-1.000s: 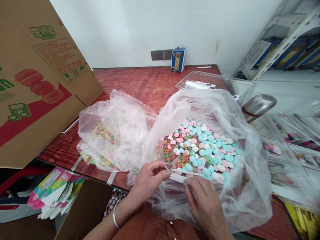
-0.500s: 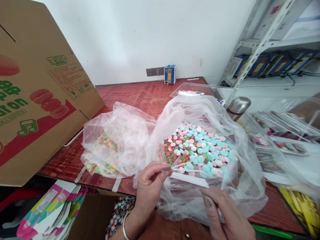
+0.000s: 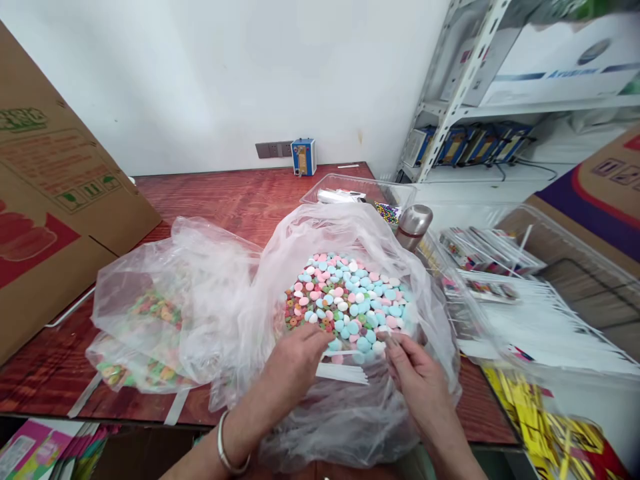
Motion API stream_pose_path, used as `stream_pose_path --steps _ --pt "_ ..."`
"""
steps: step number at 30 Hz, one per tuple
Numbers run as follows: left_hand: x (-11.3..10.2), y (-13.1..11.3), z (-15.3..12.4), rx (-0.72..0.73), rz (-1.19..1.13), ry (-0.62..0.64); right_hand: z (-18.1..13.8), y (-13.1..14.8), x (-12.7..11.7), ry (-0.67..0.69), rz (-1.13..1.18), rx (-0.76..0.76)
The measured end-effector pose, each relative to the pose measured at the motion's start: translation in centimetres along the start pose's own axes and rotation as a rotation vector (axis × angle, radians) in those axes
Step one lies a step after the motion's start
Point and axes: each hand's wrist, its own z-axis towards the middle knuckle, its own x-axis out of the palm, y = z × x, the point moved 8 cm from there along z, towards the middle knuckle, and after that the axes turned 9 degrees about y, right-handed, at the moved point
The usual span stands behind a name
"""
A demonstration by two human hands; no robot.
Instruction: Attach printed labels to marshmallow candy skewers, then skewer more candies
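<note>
A large clear plastic bag (image 3: 320, 230) lies open on the table, filled with pink, blue and white round candies (image 3: 357, 310). Small ring-shaped pieces (image 3: 294, 313) in red, green and orange lie at its left side. My left hand (image 3: 297, 360) is closed over the near edge of the candies, and a thin white stick (image 3: 343, 353) juts from its fingers. Just below, a bundle of white sticks (image 3: 343, 373) rests on the bag. My right hand (image 3: 417, 370) pinches at the candies' near right edge; what its fingertips hold, if anything, is too small to make out.
Another plastic bag (image 3: 200, 267) with ring-shaped pieces sits at left, near a large cardboard box (image 3: 65, 173). Behind are a clear tray (image 3: 325, 183) and a steel flask (image 3: 414, 223). A clear bin (image 3: 500, 213) of white-sticked packs stands right, above yellow packaging (image 3: 525, 413).
The view has swung to the right. My right hand has moved up to the candies' edge, its fingertips now pinched there. My left hand has turned palm-down over the sticks.
</note>
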Motion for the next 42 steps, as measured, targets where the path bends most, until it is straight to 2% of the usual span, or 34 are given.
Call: stream_pose_path --steps 4,7,9,12,14,16,18,21,23,25,30,34,37,42 --pt "2.9 3.5 4.4 -0.082 0.084 0.200 2.5 0.8 1.1 0.080 -0.425 -0.123" --pt "5.6 4.3 6.2 -0.065 0.133 0.335 3.7 0.8 2.2 0.097 -0.598 -0.151" --pt "6.8 4.5 6.4 -0.057 0.141 0.375 4.0 0.6 3.0 0.104 -0.706 -0.174" --pt "7.1 4.6 5.9 -0.062 0.121 0.335 3.9 0.1 3.8 0.096 -0.894 -0.219" --pt "6.3 4.5 5.4 -0.082 0.055 0.253 3.6 -0.1 4.4 0.094 -1.005 -0.257" --pt "5.2 4.9 4.8 -0.161 -0.095 0.162 3.4 -0.3 4.7 0.091 -1.050 -0.277" --pt "4.6 5.9 4.2 -0.311 -0.343 0.101 3.3 -0.2 4.6 0.080 -1.001 -0.271" --pt "5.5 6.6 3.2 -0.498 -0.841 0.093 3.4 0.1 4.1 0.052 -0.799 -0.225" --pt "6.2 6.3 3.0 -0.531 -1.116 0.103 3.5 0.1 4.0 0.042 -0.663 -0.181" --pt "6.8 6.0 2.8 -0.543 -1.262 0.129 3.6 -0.1 4.3 0.065 -0.568 -0.144" --pt "7.2 5.9 2.2 -0.612 -1.306 0.172 3.2 0.2 5.5 0.180 -0.448 -0.172" --pt "6.7 6.3 2.0 -0.657 -1.242 0.107 2.7 0.5 6.0 0.246 -0.381 -0.204" --pt "6.4 6.5 1.9 -0.668 -1.224 0.052 2.6 0.4 6.1 0.270 -0.394 -0.191" --pt "6.2 6.5 2.1 -0.620 -1.256 0.068 2.7 0.3 6.2 0.275 -0.447 -0.192"
